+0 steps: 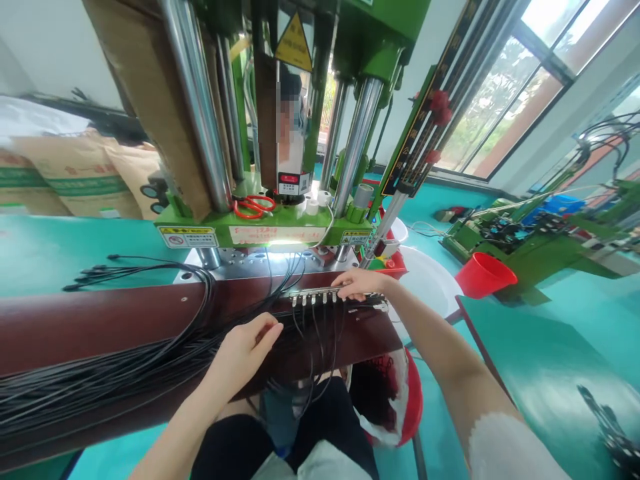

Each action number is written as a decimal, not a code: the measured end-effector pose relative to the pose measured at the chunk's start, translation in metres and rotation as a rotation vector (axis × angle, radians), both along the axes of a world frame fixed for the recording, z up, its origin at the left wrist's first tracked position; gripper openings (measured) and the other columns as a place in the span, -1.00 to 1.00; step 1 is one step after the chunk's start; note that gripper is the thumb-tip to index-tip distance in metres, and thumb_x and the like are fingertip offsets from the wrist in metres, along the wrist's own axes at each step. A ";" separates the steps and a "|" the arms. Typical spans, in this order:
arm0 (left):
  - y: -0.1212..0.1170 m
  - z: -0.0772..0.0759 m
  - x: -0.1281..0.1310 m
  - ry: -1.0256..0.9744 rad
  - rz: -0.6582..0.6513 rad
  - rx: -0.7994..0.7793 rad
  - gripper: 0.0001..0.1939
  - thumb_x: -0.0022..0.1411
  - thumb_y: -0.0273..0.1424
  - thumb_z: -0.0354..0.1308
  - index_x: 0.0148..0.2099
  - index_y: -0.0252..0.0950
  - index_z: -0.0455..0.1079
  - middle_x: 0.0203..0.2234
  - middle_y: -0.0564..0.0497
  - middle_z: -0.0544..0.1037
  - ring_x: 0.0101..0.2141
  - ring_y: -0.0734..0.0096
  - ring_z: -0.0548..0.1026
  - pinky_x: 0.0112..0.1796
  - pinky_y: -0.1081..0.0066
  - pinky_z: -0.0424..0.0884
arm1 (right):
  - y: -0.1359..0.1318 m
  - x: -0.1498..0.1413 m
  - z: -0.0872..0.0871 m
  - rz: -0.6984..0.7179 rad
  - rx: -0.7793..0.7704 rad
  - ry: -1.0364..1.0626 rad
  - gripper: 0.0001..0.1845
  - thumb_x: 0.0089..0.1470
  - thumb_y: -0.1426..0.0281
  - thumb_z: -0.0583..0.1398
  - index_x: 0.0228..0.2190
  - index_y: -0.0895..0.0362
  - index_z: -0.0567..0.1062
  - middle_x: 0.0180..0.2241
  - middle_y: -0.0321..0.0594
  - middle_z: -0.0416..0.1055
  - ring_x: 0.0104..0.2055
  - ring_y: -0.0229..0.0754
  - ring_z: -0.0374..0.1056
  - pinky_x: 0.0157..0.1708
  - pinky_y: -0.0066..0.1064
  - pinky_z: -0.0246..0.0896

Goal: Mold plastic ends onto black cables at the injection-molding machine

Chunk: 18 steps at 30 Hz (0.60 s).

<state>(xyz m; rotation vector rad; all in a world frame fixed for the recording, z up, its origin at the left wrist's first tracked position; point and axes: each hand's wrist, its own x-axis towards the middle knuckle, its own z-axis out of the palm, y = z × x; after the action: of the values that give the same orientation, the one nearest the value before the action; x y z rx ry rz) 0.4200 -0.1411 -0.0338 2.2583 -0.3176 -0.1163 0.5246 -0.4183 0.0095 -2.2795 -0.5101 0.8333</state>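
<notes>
A narrow metal holding strip (pixel 315 291) lies along the back of the brown bench, with several silver cable plugs (pixel 313 300) in a row on it. Black cables (pixel 320 340) hang from these plugs over the bench's front edge. My right hand (pixel 364 285) is at the strip's right part, its fingers closed on a plug at the end of the row. My left hand (pixel 250 343) is in front of the strip on the left, over the cables; thumb and fingers are pressed together, and what they hold, if anything, is hidden. A large bundle of black cables (pixel 125 370) stretches left along the bench.
The green moulding machine (pixel 200 223) stands behind the bench (pixel 90 320), with red-handled scissors (pixel 254 207) on its ledge. A lined red basket (pixel 413 400) is below the bench's right end. At right are a white round table (pixel 430 280), a red bucket (pixel 486 275) and a green-topped table (pixel 545 360).
</notes>
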 end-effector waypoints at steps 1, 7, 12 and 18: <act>0.004 0.000 0.000 -0.014 0.029 -0.003 -0.69 0.17 -0.13 -0.13 -0.42 -0.22 0.24 -0.65 0.13 0.30 -0.56 0.44 0.29 -0.46 0.48 0.15 | 0.004 0.010 -0.003 0.031 -0.007 -0.061 -0.68 -0.11 0.39 0.19 -0.24 0.19 0.51 -0.59 -0.35 0.36 -0.62 -0.36 0.21 -0.58 -0.53 0.09; 0.029 -0.004 0.014 -0.084 0.165 0.056 -0.71 0.16 -0.13 -0.12 -0.38 -0.22 0.27 -0.58 0.12 0.38 -0.54 0.44 0.31 -0.44 0.47 0.17 | 0.018 0.038 -0.045 -0.005 0.036 -0.329 -0.78 -0.27 0.57 0.23 -0.45 0.18 0.58 -0.45 -0.28 0.40 -0.34 -0.21 0.28 -0.27 -0.43 0.12; 0.037 -0.011 0.051 -0.132 0.147 0.132 -0.74 0.14 -0.18 -0.10 -0.35 -0.22 0.27 -0.48 0.08 0.44 -0.46 0.41 0.36 -0.39 0.46 0.20 | 0.009 0.026 -0.069 -0.151 0.095 -0.486 -0.72 -0.12 0.50 0.18 -0.28 0.17 0.54 -0.35 -0.20 0.43 -0.24 -0.16 0.29 -0.16 -0.36 0.12; 0.030 -0.023 0.105 -0.007 0.044 0.227 -0.68 0.14 -0.12 -0.14 -0.41 -0.23 0.26 -0.47 0.02 0.48 -0.40 0.33 0.42 -0.32 0.41 0.23 | 0.003 0.013 -0.078 -0.379 0.178 -0.570 -0.65 0.08 0.33 0.01 -0.24 0.22 0.51 -0.21 -0.09 0.45 -0.16 -0.12 0.34 -0.12 -0.31 0.17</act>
<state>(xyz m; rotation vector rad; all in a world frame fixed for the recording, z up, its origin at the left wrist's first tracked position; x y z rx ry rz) 0.5253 -0.1109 -0.0566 2.4890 -0.2699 -0.1266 0.5381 -0.4157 -0.0686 -2.3234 -0.3553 -0.0547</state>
